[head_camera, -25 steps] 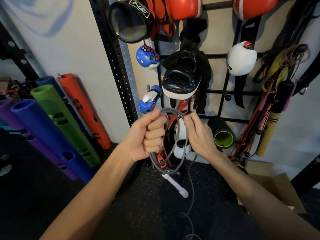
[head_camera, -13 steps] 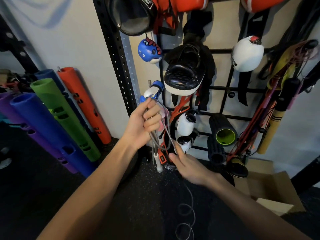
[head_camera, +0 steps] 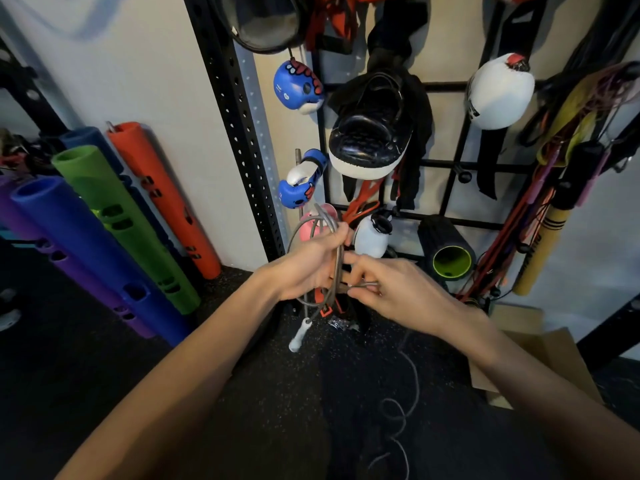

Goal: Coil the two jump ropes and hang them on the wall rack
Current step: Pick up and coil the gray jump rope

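A grey jump rope [head_camera: 313,227] is partly wound into loops that my left hand [head_camera: 311,263] grips in a fist, low in front of the wall rack [head_camera: 446,188]. Its white handle [head_camera: 300,334] dangles below the loops. My right hand [head_camera: 391,292] is just right of the coil and pinches a strand of the same rope. The loose tail [head_camera: 398,420] trails in curls on the black floor. A second jump rope is not clearly visible.
The rack holds boxing gloves [head_camera: 298,85], a black focus pad [head_camera: 369,143], a white glove [head_camera: 498,91], a foam roller [head_camera: 450,258] and bands [head_camera: 540,209]. Coloured foam tubes [head_camera: 114,216] lean at the left. A perforated black upright [head_camera: 239,126] stands beside the rack. A cardboard box [head_camera: 530,355] lies at the right.
My right hand dropped to the hanging rope, then came back up to the coil with another strand. My left hand stayed shut on the loops. The camera view shifted down slightly.
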